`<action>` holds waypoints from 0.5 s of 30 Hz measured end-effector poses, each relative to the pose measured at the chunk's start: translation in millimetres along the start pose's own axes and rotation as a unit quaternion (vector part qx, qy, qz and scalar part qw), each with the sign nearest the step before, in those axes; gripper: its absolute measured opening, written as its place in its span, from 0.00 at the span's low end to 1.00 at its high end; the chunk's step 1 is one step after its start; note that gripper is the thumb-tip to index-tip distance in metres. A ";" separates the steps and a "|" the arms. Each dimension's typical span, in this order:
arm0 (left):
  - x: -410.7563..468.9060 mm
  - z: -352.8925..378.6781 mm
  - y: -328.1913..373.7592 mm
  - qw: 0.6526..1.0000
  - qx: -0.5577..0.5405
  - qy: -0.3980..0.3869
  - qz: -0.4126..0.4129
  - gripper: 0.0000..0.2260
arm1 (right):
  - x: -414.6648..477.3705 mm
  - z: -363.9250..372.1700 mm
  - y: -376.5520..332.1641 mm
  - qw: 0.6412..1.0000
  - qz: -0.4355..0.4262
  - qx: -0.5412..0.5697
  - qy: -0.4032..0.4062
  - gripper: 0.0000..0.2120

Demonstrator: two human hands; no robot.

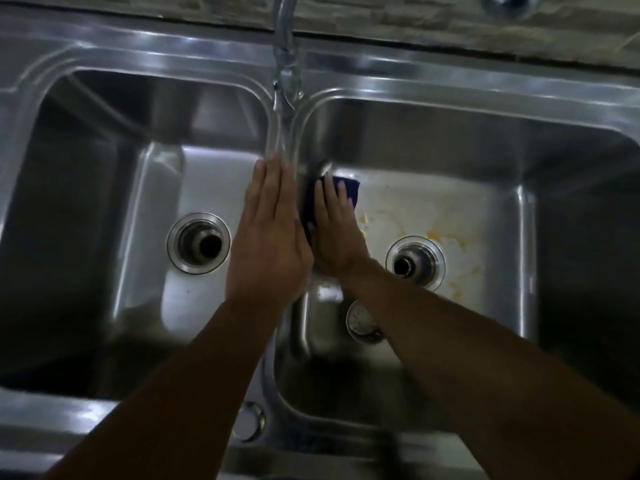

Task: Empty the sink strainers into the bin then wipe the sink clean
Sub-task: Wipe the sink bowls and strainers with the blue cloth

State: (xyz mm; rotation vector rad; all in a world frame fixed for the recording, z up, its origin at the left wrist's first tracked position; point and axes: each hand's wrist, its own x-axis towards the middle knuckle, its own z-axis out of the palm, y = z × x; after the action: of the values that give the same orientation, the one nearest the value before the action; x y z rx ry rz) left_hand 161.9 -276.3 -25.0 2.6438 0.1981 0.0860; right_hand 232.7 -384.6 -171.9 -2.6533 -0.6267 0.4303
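A steel double sink (pixel 398 74) fills the view. My left hand (pixel 270 233) lies flat and open on the divider between the two basins, fingers pointing away from me. My right hand (pixel 337 230) presses a dark blue cloth (pixel 346 183) against the left inner wall of the right basin. Yellowish stains (pixel 433 233) mark the right basin's floor around its open drain (pixel 415 263). A strainer (pixel 362 320) lies loose on that floor, partly under my right forearm. The left basin's drain (pixel 199 242) is open too.
The tap spout (pixel 285 46) hangs over the divider at the back. A stone-tiled wall (pixel 381 12) runs behind the sink. A round steel fitting (pixel 251 419) sits on the front rim between the basins.
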 end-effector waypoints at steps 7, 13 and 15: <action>-0.6 -0.4 0.4 1.000 0.003 -0.004 0.006 0.26 | 10.9 -16.2 30.7 0.998 -0.040 -0.049 0.029 0.30; -0.4 1.4 -0.2 1.000 -0.002 0.018 0.020 0.26 | -39.8 -53.5 147.7 0.974 0.158 -0.148 0.071 0.30; 0.2 2.1 -0.9 1.000 0.006 0.020 0.022 0.26 | -48.7 -66.0 166.7 0.954 0.265 -0.109 0.085 0.29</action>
State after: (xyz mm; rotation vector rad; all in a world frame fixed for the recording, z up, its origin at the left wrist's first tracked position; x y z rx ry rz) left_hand 162.3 -276.5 -27.3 2.6600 0.1535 0.1535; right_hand 276.2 -565.2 -174.9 -3.0145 0.1120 0.2773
